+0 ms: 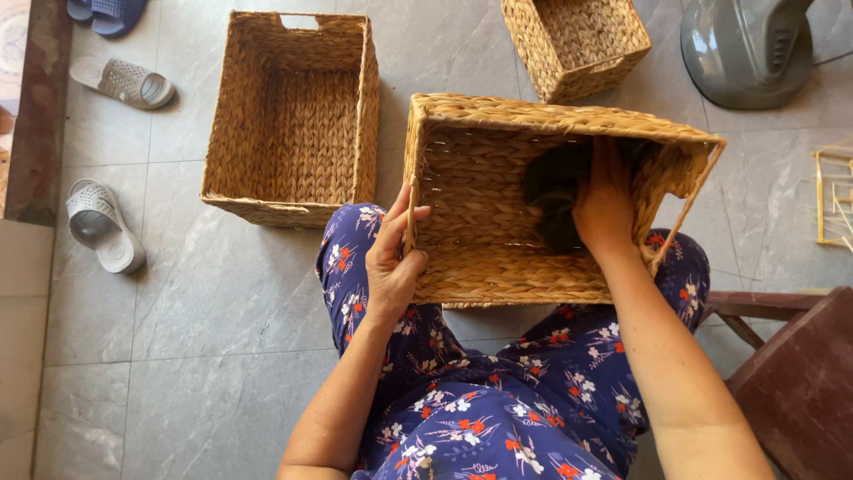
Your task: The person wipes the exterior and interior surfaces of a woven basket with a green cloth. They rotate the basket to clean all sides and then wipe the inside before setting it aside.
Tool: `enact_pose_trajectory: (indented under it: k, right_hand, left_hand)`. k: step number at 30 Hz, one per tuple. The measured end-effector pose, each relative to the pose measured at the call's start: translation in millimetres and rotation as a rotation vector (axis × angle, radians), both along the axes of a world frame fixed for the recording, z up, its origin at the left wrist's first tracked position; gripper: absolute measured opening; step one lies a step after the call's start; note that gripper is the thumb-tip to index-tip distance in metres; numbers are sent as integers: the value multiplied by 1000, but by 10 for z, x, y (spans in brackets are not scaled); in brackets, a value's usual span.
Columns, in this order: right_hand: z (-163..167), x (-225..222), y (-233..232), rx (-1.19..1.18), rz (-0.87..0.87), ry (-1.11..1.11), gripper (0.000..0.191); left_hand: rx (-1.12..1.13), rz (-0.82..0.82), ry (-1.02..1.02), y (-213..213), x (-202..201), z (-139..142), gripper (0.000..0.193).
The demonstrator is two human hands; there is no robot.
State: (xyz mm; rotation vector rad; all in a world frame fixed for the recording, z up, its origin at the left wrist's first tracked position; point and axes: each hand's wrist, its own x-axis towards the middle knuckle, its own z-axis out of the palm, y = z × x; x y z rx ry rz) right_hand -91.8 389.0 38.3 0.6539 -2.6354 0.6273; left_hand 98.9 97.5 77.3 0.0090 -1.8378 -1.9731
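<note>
The person sits with a woven basket [498, 240] resting on the lap, tipped so that its open mouth faces the camera. The knees beneath it are clad in dark blue floral trousers [498, 409].

Left hand [391, 262]: it grasps the basket's left rim, thumb over the edge and fingers wrapped around the outer wall, and appears to steady the basket.

Right hand [606, 200]: it reaches inside the basket, palm pressed toward the inner wall on the right side. It rests on or against a dark bundle [553, 191], possibly cloth or a brush. Whether the fingers are closed on this item or merely pressing it cannot be told, as the fingertips are hidden in shadow.

Surroundings: a second, larger woven basket [293, 116] stands upright on the grey tiled floor [204, 311], just to the left of the held basket and apart from it. A third, smaller woven basket [576, 40] stands at the top of the view, beyond the held one. A grey fan base [745, 49] sits at the upper right corner. Two pale perforated slippers [102, 222] lie well apart on the left side of the floor, and a blue slipper [107, 13] is partly cut off at the top left. A dark wooden stool [791, 373] is at the lower right, beside the person's right arm. A wire frame [835, 196] lies at the right edge.
</note>
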Motion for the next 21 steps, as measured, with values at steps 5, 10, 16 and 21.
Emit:
enact_pose_trajectory:
  k: [5,10,16,21]
  right_hand:
    - [-229,-91,-455,-73,-19,107,71]
    - [-195,298,-1287,-45,262,-48,63]
    - [119,211,-1728,20,596,44,71]
    - [168,-6,-1213,190,399,159,63]
  left_hand:
    - [-19,10,2,-13,36,-5,64]
    - [-12,17,6,-20,41,8,65]
    - [4,18,23,-30,48,0,66]
    - [40,-7,-4,-19,37,-5,65]
